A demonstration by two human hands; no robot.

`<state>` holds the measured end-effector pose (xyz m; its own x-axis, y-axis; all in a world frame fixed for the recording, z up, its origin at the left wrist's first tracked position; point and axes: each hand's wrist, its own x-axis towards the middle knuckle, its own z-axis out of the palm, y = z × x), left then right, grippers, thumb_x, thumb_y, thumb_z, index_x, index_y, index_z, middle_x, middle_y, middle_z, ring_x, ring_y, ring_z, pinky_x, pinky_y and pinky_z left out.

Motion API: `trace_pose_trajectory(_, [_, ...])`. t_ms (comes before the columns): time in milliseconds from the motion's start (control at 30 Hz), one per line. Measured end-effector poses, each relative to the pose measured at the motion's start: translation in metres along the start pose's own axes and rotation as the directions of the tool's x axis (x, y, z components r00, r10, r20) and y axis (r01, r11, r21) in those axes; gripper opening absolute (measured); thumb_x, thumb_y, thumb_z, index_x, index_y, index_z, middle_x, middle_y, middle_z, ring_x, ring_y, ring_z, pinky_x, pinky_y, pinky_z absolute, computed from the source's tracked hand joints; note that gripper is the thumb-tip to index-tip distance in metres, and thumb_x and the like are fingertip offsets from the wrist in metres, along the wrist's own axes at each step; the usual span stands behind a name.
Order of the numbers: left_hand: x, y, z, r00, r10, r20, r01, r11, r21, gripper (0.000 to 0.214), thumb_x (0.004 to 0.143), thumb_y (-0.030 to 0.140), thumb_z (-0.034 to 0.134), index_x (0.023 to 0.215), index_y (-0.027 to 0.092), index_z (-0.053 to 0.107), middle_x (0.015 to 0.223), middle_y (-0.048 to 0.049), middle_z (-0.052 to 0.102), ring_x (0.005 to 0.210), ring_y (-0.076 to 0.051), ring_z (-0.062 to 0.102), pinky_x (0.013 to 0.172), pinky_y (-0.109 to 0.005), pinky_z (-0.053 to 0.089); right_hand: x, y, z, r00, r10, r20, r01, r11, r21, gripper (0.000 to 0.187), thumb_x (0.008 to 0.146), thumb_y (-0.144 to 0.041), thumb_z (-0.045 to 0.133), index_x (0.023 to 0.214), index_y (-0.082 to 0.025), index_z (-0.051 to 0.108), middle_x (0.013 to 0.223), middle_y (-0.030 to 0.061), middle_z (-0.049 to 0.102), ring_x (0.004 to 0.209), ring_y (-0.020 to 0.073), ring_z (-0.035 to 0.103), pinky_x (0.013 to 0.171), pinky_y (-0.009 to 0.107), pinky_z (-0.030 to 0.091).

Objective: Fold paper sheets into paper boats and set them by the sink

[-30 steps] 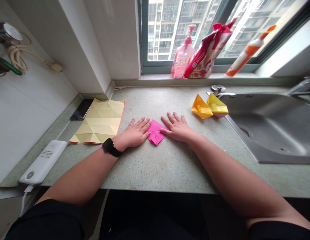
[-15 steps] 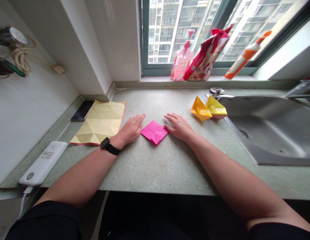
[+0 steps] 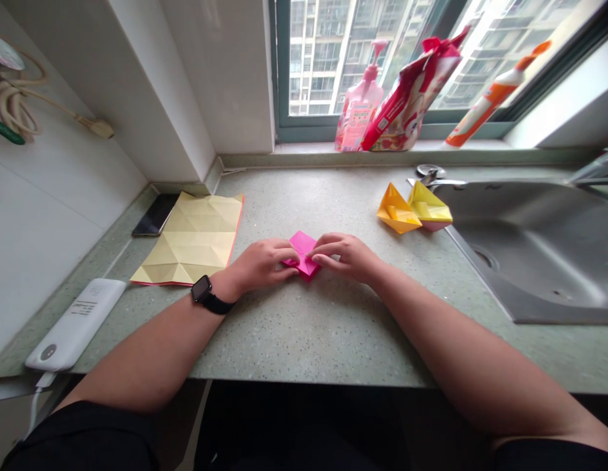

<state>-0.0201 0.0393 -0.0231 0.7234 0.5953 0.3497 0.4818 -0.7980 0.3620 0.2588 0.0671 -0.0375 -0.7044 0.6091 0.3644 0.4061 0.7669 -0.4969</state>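
Note:
A folded pink origami paper [image 3: 302,243] lies on the speckled counter between my hands, one corner toward me. My left hand [image 3: 270,263], with a black watch at its wrist, has its thumb and fingers closed on the paper's left corner. From the right, my right hand [image 3: 343,256] pinches the paper near its middle and right side. The fingers cover both side corners. Left of my hands lies a creased pale-yellow sheet [image 3: 193,235] with an orange-red underside. Two folded paper boats, an orange one [image 3: 398,212] and a yellow one [image 3: 431,206], stand together on the right.
A steel sink [image 3: 544,261] takes up the right side. At the left are a dark phone [image 3: 155,214] and a white power bank [image 3: 78,324] with a cable. A pink pump bottle [image 3: 358,108], a red bag [image 3: 411,98] and an orange-white bottle [image 3: 495,98] line the windowsill.
Both hands have moved inward onto the pink paper. Their fingers, stretched out beside it before, are now bent and gripping it. The view has shifted slightly.

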Motion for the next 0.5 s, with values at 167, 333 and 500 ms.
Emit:
trace_pose_trajectory(167, [-0.0006, -0.0054, 0.0022, 0.999, -0.031, -0.028, 0.033, 0.997, 0.067, 0.015, 0.106, 0.024, 0.064, 0.106, 0.021, 0.078, 0.107, -0.0062, 0.079, 0.093, -0.019, 0.073, 0.083, -0.032, 0.055, -0.0003, 0.0003, 0.0001, 0.999, 0.003, 0.050, -0.002, 1.000, -0.029, 0.025, 0.094, -0.041, 0.085, 0.118, -0.033, 0.086, 0.113, 0.0067, 0.081, 0.102, 0.0231, 0.075, 0.091, 0.039, 0.059])
trace_pose_trajectory(333, [-0.0012, -0.0071, 0.0012, 0.997, -0.076, -0.028, 0.078, 0.992, 0.096, 0.016, 0.105, 0.021, 0.063, 0.105, 0.022, 0.079, 0.107, -0.0058, 0.080, 0.094, -0.020, 0.074, 0.084, -0.032, 0.055, -0.0011, 0.0045, 0.0047, 0.999, 0.038, 0.011, -0.037, 0.992, -0.119, 0.019, 0.099, -0.029, 0.075, 0.113, -0.034, 0.087, 0.113, 0.0047, 0.082, 0.101, 0.0216, 0.076, 0.091, 0.038, 0.060])
trace_pose_trajectory(500, [-0.0009, -0.0083, 0.0021, 0.996, -0.081, -0.023, 0.083, 0.994, 0.075, 0.015, 0.104, 0.022, 0.066, 0.107, 0.024, 0.080, 0.112, -0.0054, 0.081, 0.098, -0.020, 0.076, 0.087, -0.034, 0.057, -0.0004, 0.0055, 0.0069, 0.998, 0.061, -0.007, -0.061, 0.988, -0.142, 0.024, 0.101, -0.024, 0.069, 0.112, -0.034, 0.087, 0.112, 0.0019, 0.084, 0.099, 0.0202, 0.078, 0.091, 0.037, 0.063])
